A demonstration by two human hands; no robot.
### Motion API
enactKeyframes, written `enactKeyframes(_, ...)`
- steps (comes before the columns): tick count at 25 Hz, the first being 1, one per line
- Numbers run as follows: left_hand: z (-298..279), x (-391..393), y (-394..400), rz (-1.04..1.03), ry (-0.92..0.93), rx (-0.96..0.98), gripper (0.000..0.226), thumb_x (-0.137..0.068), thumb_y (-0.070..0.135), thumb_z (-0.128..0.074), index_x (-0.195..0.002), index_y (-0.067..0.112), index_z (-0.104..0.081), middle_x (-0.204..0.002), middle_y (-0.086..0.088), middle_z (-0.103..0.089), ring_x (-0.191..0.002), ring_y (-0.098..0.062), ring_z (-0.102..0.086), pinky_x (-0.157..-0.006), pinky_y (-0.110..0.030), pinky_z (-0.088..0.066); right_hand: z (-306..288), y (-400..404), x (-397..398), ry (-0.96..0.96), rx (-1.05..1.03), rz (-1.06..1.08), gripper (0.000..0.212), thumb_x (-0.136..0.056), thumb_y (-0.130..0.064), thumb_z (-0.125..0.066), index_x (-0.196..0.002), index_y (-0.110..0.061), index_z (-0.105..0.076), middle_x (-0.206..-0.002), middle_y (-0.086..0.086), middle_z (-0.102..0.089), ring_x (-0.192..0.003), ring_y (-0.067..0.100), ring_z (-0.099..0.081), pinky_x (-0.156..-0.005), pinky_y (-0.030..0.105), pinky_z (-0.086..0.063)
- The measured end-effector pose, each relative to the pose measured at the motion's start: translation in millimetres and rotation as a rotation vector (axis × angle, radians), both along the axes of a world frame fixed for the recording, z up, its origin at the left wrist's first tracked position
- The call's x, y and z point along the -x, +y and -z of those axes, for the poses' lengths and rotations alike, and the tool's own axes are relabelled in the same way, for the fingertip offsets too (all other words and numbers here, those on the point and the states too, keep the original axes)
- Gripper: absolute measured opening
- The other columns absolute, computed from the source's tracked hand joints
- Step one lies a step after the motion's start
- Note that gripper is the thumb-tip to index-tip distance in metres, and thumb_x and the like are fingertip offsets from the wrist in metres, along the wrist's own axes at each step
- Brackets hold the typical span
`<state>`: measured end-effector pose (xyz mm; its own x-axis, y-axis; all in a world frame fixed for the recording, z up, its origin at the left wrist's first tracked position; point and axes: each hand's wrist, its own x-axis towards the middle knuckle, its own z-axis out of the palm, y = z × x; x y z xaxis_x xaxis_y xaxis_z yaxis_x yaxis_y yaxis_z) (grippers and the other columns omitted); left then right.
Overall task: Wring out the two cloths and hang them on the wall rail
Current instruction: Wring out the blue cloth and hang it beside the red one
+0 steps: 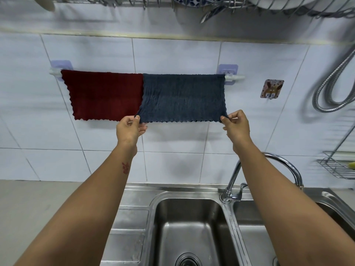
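Note:
A white wall rail runs across the tiled wall on two lilac pads. Over its left half hangs a dark red cloth, flat against the tiles. A dark blue cloth is draped over the right half, its left edge touching the red one. My left hand pinches the blue cloth's lower left corner. My right hand pinches its lower right corner. Both hands hold the bottom hem stretched out sideways, slightly away from the wall.
A steel double sink lies below my arms, with a curved tap between the basins. A dish rack hangs overhead. On the right are a sticker hook, a metal hose and a wire shelf.

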<state>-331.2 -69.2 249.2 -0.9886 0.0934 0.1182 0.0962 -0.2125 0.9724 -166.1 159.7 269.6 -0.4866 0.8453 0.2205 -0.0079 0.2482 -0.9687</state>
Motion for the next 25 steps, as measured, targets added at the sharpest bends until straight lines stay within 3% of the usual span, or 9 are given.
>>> enactKeyframes(2, 0, 3, -1, -0.009, 0.019, 0.030, 0.019, -0.099, 0.019, -0.050, -0.080, 0.017, -0.054, -0.078, -0.007, -0.066, -0.069, -0.016, -0.065, -0.075, -0.027, -0.057, 1, 0, -1, 0.014, 0.012, -0.014, 0.026, -0.091, -0.024, -0.061, -0.075, -0.023, -0.041, -0.095, 0.005, -0.065, -0.076, 0.017, -0.061, -0.059, 0.023, -0.040)
enactKeyframes(7, 2, 8, 0, -0.019, 0.046, 0.086, 0.020, -0.099, 0.021, -0.050, -0.079, 0.018, -0.054, -0.080, -0.005, -0.066, -0.069, -0.015, -0.064, -0.073, -0.025, -0.056, 3, 2, 0, 0.060, 0.102, -0.028, 0.016, -0.092, -0.026, -0.058, -0.082, -0.023, -0.046, -0.100, 0.000, -0.067, -0.073, 0.010, -0.061, -0.074, 0.030, -0.044)
enactKeyframes(10, 2, 8, 1, -0.017, 0.053, 0.097, 0.018, -0.099, 0.020, -0.050, -0.082, 0.017, -0.054, -0.080, -0.003, -0.066, -0.069, -0.013, -0.064, -0.072, -0.024, -0.056, 1, 4, 1, 0.069, 0.127, -0.035, 0.011, -0.091, -0.022, -0.059, -0.091, -0.019, -0.049, -0.096, -0.002, -0.063, -0.073, 0.009, -0.060, -0.071, 0.026, -0.044)
enactKeyframes(14, 4, 11, 2, -0.027, 0.076, 0.103, 0.018, -0.098, 0.019, -0.052, -0.080, 0.017, -0.055, -0.078, -0.004, -0.066, -0.067, -0.012, -0.063, -0.072, -0.023, -0.056, 0, 7, 2, 0.050, 0.071, -0.023, 0.017, -0.089, -0.020, -0.063, -0.083, -0.019, -0.047, -0.095, 0.002, -0.062, -0.072, 0.011, -0.061, -0.062, 0.021, -0.043)
enactKeyframes(19, 5, 13, 4, -0.027, 0.093, 0.126, 0.014, -0.098, 0.018, -0.052, -0.091, 0.008, -0.057, -0.077, -0.004, -0.065, -0.065, -0.011, -0.061, -0.070, -0.022, -0.054, 5, 10, 4, -0.004, 0.062, 0.003, 0.015, -0.090, -0.026, -0.062, -0.080, -0.020, -0.052, -0.096, 0.001, -0.068, -0.069, 0.007, -0.063, -0.075, 0.030, -0.048)
enactKeyframes(25, 3, 13, 5, -0.023, 0.122, 0.168, 0.020, -0.100, 0.018, -0.048, -0.080, 0.020, -0.049, -0.081, -0.003, -0.065, -0.066, -0.012, -0.061, -0.070, -0.024, -0.053, 3, 6, 11, -0.040, 0.025, 0.016, 0.017, -0.093, -0.023, -0.057, -0.077, -0.022, -0.049, -0.100, 0.004, -0.072, -0.073, 0.013, -0.063, -0.061, 0.023, -0.042)
